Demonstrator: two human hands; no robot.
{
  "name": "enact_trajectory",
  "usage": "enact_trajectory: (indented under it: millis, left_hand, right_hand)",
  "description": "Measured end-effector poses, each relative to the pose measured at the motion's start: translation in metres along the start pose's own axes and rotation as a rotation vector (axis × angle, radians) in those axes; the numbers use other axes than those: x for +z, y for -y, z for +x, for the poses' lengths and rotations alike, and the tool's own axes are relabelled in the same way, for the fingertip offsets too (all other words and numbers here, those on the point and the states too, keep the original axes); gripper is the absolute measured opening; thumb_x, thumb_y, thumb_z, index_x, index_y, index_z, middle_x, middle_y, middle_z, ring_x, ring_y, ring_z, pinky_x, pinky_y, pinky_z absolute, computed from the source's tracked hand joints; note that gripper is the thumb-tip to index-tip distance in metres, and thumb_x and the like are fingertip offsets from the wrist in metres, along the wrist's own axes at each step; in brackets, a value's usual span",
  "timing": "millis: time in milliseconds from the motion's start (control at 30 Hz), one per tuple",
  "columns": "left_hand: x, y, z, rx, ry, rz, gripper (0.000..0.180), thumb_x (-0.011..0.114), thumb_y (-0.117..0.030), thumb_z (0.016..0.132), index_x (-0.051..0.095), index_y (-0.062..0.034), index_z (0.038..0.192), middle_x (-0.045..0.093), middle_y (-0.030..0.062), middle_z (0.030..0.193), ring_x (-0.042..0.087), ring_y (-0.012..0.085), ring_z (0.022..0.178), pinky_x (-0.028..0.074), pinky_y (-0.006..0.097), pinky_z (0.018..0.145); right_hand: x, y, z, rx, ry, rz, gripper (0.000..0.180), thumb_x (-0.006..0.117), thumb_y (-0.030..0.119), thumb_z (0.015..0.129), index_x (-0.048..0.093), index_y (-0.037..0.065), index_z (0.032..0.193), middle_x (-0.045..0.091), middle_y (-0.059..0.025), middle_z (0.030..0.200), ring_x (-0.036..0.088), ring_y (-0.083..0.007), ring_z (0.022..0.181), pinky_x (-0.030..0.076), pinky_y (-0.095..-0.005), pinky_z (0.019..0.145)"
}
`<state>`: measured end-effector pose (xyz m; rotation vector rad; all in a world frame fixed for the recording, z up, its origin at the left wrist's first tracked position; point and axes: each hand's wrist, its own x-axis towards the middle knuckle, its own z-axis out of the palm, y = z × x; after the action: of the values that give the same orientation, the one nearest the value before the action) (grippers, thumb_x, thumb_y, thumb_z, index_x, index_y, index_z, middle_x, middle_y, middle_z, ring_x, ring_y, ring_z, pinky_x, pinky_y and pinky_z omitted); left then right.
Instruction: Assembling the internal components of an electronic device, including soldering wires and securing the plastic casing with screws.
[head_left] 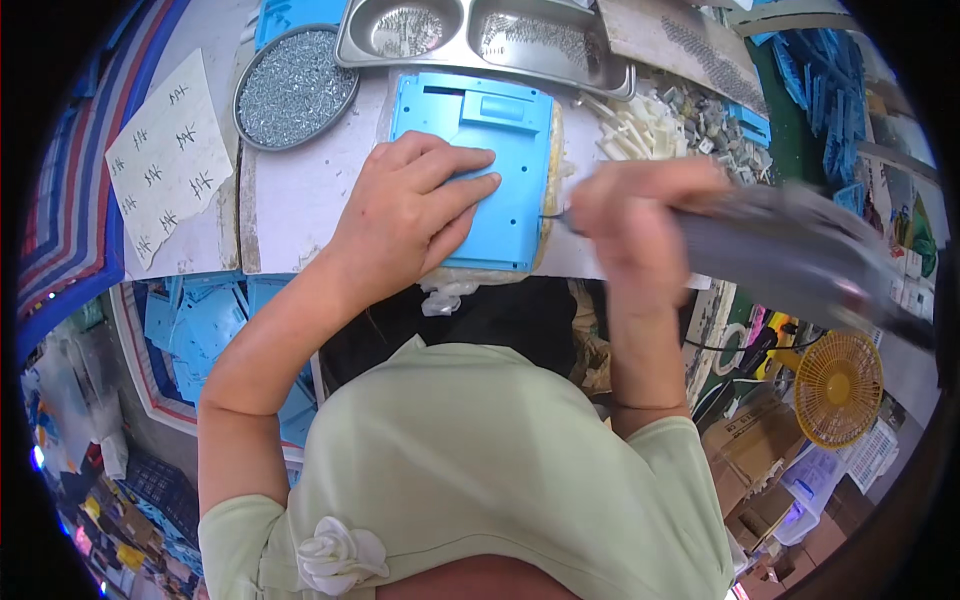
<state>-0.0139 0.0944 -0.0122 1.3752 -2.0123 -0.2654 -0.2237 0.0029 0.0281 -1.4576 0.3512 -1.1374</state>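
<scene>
A light-blue plastic panel (pixel 510 192) with small holes and a raised rectangular part lies on a padded, plastic-wrapped piece on the table before me. My left hand (pixel 405 210) rests on its left half, fingers stretched out across the surface. Off the panel's right edge, my right hand (pixel 645 215) is wrapped round a dark grey electric screwdriver (pixel 770 250), which is held almost level and smeared by motion. The thin bit points left, its tip by the panel's right edge; whether it touches cannot be made out.
A round dish of small screws (pixel 297 88) stands back left, beside a metal compartment tray (pixel 480 62). Pale plastic parts (pixel 645 130) are piled back right. A marked paper sheet (pixel 170 160) lies left. Blue pieces (pixel 200 335) fill a container below left; a yellow fan (pixel 838 388) stands lower right.
</scene>
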Motion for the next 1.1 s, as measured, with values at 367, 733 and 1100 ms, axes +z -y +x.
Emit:
enact_trajectory:
  millis: [367,733,1100]
  left_hand:
    - [-0.011,0.029,0.060,0.093,-0.090,0.268,0.036,0.080,-0.024,0.080,0.067,-0.0085,0.110,0.054,0.0115,0.147,0.053,0.0356,0.132,0.034,0.056,0.114]
    - [-0.063,0.019,-0.417,-1.482,-1.146,0.163,0.050,0.067,-0.028,0.099,0.048,0.0051,0.132,0.058,0.0144,0.124,0.060,0.0210,0.110,0.052,0.036,0.087]
    - [-0.192,0.019,-0.183,-0.878,-0.314,0.091,0.031,0.073,-0.033,0.089,0.072,-0.0027,0.091,0.065,0.0128,0.073,0.060,0.0286,0.062,0.048,0.040,0.060]
  right_hand:
    - [0.019,0.041,0.037,-0.102,0.031,0.163,0.021,0.058,0.021,0.101,0.053,0.007,0.116,0.047,0.0019,0.063,0.045,-0.0134,0.056,0.039,-0.0311,0.058]
    - [-0.025,0.037,0.064,-0.079,0.109,0.262,0.022,0.063,0.022,0.100,0.051,0.007,0.111,0.044,0.0033,0.060,0.043,-0.0103,0.052,0.037,-0.0279,0.056]
    - [0.012,0.022,0.093,-0.040,0.136,0.191,0.026,0.065,0.023,0.098,0.047,0.007,0.108,0.042,0.0038,0.059,0.040,-0.0093,0.049,0.035,-0.0273,0.050]
